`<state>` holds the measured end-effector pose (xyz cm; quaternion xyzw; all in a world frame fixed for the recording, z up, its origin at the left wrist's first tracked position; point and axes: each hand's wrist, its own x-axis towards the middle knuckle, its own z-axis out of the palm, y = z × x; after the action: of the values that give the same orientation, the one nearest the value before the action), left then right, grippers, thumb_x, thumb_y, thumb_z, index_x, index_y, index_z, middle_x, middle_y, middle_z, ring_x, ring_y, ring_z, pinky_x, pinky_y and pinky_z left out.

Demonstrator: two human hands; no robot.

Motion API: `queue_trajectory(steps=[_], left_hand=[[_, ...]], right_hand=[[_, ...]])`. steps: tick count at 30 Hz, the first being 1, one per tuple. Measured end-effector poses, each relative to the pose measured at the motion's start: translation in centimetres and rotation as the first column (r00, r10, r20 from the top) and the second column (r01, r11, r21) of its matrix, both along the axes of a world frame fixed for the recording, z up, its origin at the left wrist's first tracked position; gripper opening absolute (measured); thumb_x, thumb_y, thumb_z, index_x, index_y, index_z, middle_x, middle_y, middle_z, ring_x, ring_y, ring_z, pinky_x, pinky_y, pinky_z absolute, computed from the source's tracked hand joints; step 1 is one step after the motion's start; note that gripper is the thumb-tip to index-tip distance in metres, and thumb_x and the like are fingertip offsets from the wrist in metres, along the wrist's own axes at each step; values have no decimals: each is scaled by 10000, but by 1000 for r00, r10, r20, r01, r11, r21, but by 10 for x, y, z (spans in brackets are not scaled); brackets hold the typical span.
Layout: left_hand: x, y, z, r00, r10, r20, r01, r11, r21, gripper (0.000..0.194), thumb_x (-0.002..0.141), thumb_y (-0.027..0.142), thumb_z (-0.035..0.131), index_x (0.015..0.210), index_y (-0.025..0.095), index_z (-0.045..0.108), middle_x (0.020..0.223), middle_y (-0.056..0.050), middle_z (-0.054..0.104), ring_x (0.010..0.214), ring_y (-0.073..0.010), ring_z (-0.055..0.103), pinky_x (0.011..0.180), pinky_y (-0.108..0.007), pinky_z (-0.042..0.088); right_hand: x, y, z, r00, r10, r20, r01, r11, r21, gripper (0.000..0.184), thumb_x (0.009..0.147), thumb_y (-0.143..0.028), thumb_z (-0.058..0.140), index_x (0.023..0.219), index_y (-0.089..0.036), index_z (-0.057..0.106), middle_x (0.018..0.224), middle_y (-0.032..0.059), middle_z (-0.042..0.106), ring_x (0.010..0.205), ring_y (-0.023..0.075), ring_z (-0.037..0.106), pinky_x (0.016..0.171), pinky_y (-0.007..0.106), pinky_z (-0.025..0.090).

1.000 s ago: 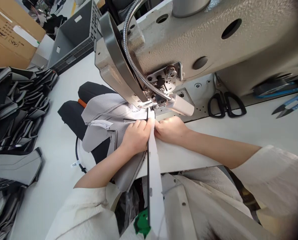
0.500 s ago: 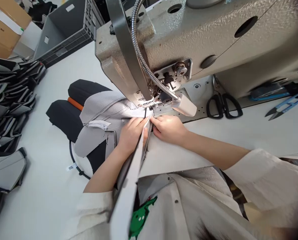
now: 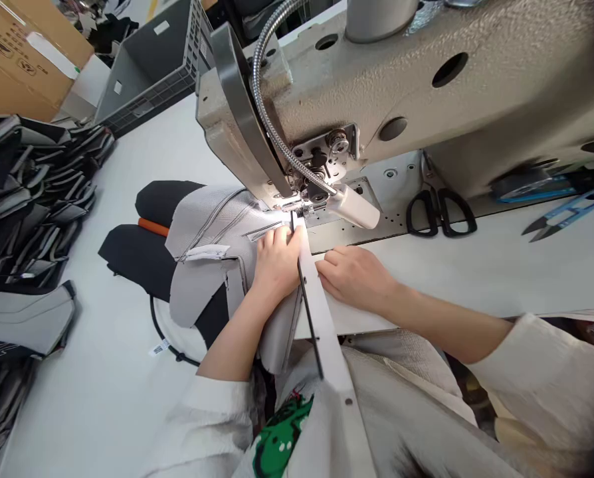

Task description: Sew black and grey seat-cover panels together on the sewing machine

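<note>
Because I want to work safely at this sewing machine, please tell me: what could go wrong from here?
The left hand sits very close to the presser foot of the sewing machine, so its fingertips could perhaps stray near the needle. The long white strip with a black edge runs down toward the person's body, and its weight might pull the seam crooked. The grey mesh fabric lies in layers beside the foot and may fold under.
</note>
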<state>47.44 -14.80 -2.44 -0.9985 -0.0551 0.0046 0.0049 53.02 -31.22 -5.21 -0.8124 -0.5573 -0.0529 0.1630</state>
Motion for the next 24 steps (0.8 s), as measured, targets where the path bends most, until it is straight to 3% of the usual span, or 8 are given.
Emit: queue_trajectory(steps=[3, 6, 9, 13, 17, 20, 24], left_hand=[[4, 15, -6, 987, -3, 159, 45, 964, -261, 365, 937, 337, 419, 1214, 166, 584, 1133, -124, 567, 1072, -273, 508, 962, -431, 414], [-3, 25, 1, 958, -11, 287, 149, 874, -463, 381, 965, 384, 356, 1136, 146, 599, 1152, -113, 603, 1110, -226, 548, 1002, -367, 428], [-19, 24, 19, 956, -24, 292, 173, 851, -496, 375, 981, 387, 331, 1157, 163, 575, 1151, -91, 637, 1108, -201, 582, 978, -332, 463], [-36, 19, 31, 969, -163, 184, 223, 899, -378, 378, 990, 338, 316, 1243, 164, 538, 1261, -93, 610, 1194, -204, 553, 1043, -357, 439], [-42, 23, 14, 930, -350, 115, 361, 927, -98, 388, 989, 256, 302, 1287, 142, 523, 1310, -105, 587, 1244, -222, 523, 1108, -435, 370], [-46, 25, -1, 897, -440, 43, 434, 895, 108, 412, 980, 246, 338, 1331, 95, 493, 1375, -135, 526, 1296, -247, 473, 1105, -434, 367], [-47, 16, -11, 900, -435, 31, 421, 885, 201, 460, 979, 272, 349, 1366, 47, 451, 1435, -159, 450, 1339, -260, 417, 1103, -425, 364]], right_hand=[[-36, -8, -10, 985, 153, 75, -164, 971, 173, 247, 926, -170, 438, 1062, -121, 638, 1025, 113, 656, 969, 215, 556, 786, 332, 395], [-79, -5, -28, 937, 304, 172, -338, 914, 223, 425, 930, -180, 428, 1349, -133, 481, 1405, 107, 475, 1297, 260, 393, 1025, 435, 342], [-112, 13, -44, 950, 241, 196, -283, 933, 222, 484, 934, -219, 437, 1415, -176, 407, 1483, 74, 384, 1337, 279, 353, 1050, 523, 336], [-125, 47, -49, 971, 140, 196, -190, 946, 261, 427, 932, -217, 454, 1350, -135, 475, 1369, 122, 512, 1238, 281, 471, 1041, 532, 365], [-116, 62, -35, 952, 221, 213, -276, 921, 275, 264, 924, -169, 443, 1107, -91, 616, 1062, 150, 666, 973, 234, 612, 941, 441, 454], [-103, 46, -26, 920, 352, 171, -386, 889, 246, 189, 893, -125, 466, 945, -139, 646, 866, 87, 678, 782, 185, 616, 769, 354, 503], [-91, 9, -22, 915, 356, 189, -400, 857, 324, 139, 824, -74, 531, 760, -143, 635, 789, 68, 640, 779, 175, 594, 830, 322, 489]])
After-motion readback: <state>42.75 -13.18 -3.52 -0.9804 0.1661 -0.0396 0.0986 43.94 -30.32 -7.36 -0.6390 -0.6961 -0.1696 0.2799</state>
